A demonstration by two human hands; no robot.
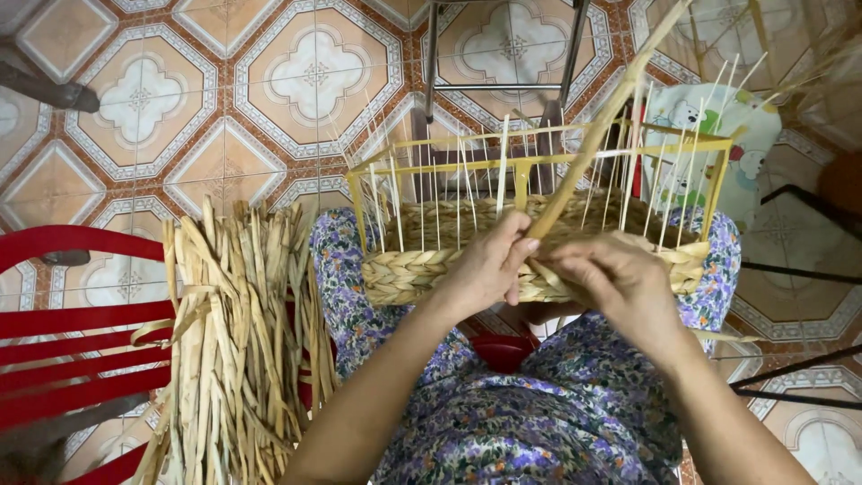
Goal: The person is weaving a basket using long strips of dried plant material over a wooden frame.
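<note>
Midway, both hands wove the basket (539, 260): left hand (485, 269) pinched a straw strand (597, 135), right hand (620, 278) clenched the braid; tucking behind the next stake seemed due.

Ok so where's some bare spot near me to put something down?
Bare tiled floor lies beyond the dried strips, left of the metal stool legs. It is crowded on the lap, under the basket and both hands, and on the red chair.
</note>
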